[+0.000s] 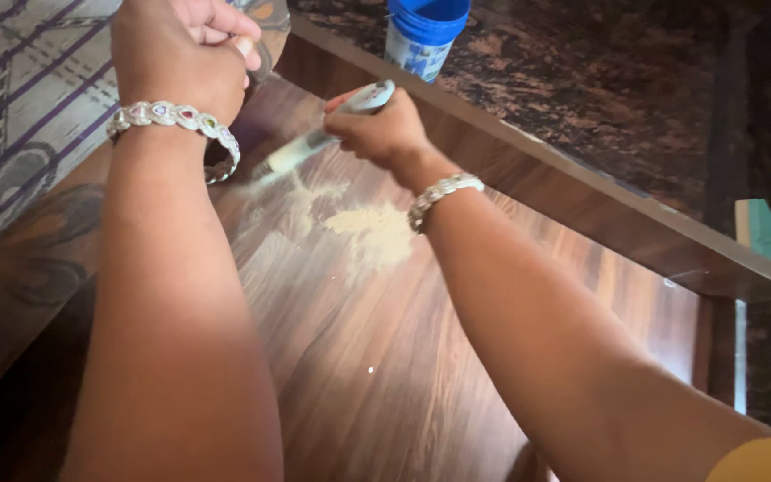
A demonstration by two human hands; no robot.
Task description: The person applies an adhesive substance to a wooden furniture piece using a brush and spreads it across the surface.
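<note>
My right hand (384, 132) is closed around the pale handle of a small brush-like tool (319, 140), its tip down on a brown wooden board (359, 357). Pale sawdust-like powder (369, 230) lies scattered on the board just below the tool. My left hand (180, 49) is closed near the board's far end, holding a small object with a light tip that I cannot make out clearly. Both wrists wear silver bracelets.
A blue-lidded plastic container (423, 31) stands on the dark marbled floor (600, 80) beyond the board's raised wooden edge (582, 205). A patterned mat (20, 98) lies at the left. A teal broom head (760, 228) sits at the right.
</note>
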